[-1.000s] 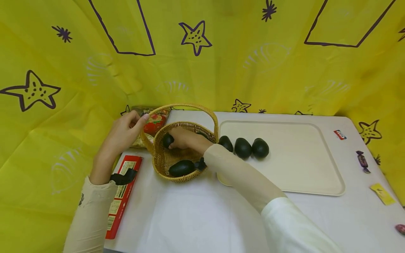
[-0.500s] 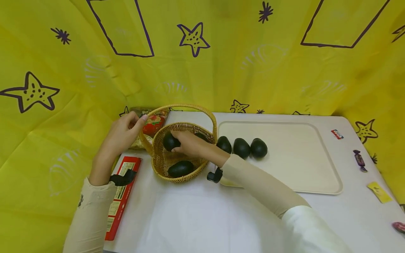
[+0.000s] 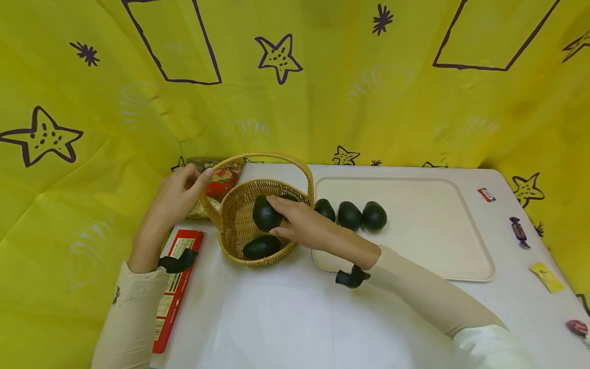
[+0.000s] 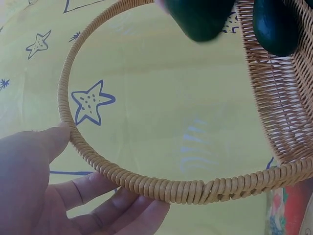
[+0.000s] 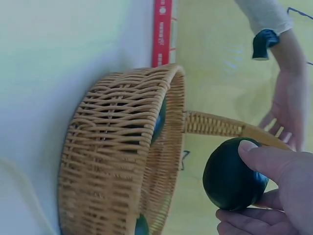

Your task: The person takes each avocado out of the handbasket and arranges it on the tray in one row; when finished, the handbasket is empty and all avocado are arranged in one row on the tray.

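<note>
A wicker basket (image 3: pixel 235 225) with a hoop handle (image 3: pixel 276 155) stands at the table's left. My left hand (image 3: pixel 182 192) grips the handle near its left base, thumb and fingers round it (image 4: pixel 63 142). My right hand (image 3: pixel 301 223) holds a dark green avocado (image 3: pixel 266 213) just above the basket's rim; the fingers wrap it (image 5: pixel 232 174). Another avocado (image 3: pixel 261 247) lies in the basket. Three avocados (image 3: pixel 349 215) sit in a row on the cream tray (image 3: pixel 438 241) to the right.
A red flat box (image 3: pixel 172 287) lies at the table's left edge by my left forearm. A snack packet (image 3: pixel 221 179) lies behind the basket. Wrapped sweets (image 3: pixel 518 230) and small packets (image 3: pixel 546 277) are scattered along the right side. Yellow cloth surrounds the table.
My right hand has lifted an avocado from the basket's floor up to its rim and drawn back toward me. The left hand has stayed on the handle.
</note>
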A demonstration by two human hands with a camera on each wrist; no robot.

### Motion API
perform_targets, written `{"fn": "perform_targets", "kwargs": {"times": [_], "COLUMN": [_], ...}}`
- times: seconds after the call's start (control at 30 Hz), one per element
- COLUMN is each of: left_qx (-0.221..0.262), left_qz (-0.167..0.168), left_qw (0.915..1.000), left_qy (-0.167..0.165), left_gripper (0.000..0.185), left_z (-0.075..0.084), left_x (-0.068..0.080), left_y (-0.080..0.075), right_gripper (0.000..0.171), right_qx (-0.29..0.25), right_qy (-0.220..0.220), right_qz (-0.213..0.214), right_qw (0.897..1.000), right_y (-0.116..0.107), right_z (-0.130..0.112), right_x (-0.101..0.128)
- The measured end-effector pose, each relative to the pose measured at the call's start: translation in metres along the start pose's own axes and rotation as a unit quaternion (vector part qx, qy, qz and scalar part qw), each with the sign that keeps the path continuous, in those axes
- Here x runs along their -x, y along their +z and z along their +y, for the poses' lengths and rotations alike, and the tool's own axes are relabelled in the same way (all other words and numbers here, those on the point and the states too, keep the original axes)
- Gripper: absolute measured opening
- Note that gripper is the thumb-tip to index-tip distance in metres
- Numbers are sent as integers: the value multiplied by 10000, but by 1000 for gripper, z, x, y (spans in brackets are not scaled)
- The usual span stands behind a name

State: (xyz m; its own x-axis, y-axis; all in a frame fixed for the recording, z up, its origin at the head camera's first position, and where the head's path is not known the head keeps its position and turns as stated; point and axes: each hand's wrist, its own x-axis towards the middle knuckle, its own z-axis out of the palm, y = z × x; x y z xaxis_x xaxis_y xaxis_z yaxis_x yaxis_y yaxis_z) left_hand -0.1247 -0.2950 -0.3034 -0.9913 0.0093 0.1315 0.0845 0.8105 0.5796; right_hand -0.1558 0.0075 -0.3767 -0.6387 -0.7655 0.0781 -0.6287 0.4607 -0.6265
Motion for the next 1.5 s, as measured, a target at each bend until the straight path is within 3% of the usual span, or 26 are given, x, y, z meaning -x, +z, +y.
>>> {"fn": "perform_targets", "kwargs": {"times": [0.43, 0.67, 0.93, 1.17, 1.5], "left_qx": [-66, -75, -114, -88, -93], "left_qz": [25, 114, 53, 92, 161], "left_qw": [10000, 9999, 9999, 9999, 9998], "left_qy": [70, 103, 33, 66, 87], "left_gripper": [49, 50, 50, 49, 49], "left_z": [-2, 0, -2, -3, -2], "left_x": [0, -1, 0, 0, 0], "left_y": [1, 1, 2, 3, 4], "right_gripper": [78, 79, 77, 80, 82], "right_qx": [117, 44, -206, -507, -719], "right_qy": [83, 497, 1269, 1977, 2315], "right_qz": [629, 1004, 1615, 1415, 1052], "right_qw": [9979, 9937, 9785, 9687, 9645], "right_y": [-26, -44, -75, -85, -76], "right_z": [27, 55, 102, 148, 189], "right_x": [88, 136, 177, 202, 214]}}
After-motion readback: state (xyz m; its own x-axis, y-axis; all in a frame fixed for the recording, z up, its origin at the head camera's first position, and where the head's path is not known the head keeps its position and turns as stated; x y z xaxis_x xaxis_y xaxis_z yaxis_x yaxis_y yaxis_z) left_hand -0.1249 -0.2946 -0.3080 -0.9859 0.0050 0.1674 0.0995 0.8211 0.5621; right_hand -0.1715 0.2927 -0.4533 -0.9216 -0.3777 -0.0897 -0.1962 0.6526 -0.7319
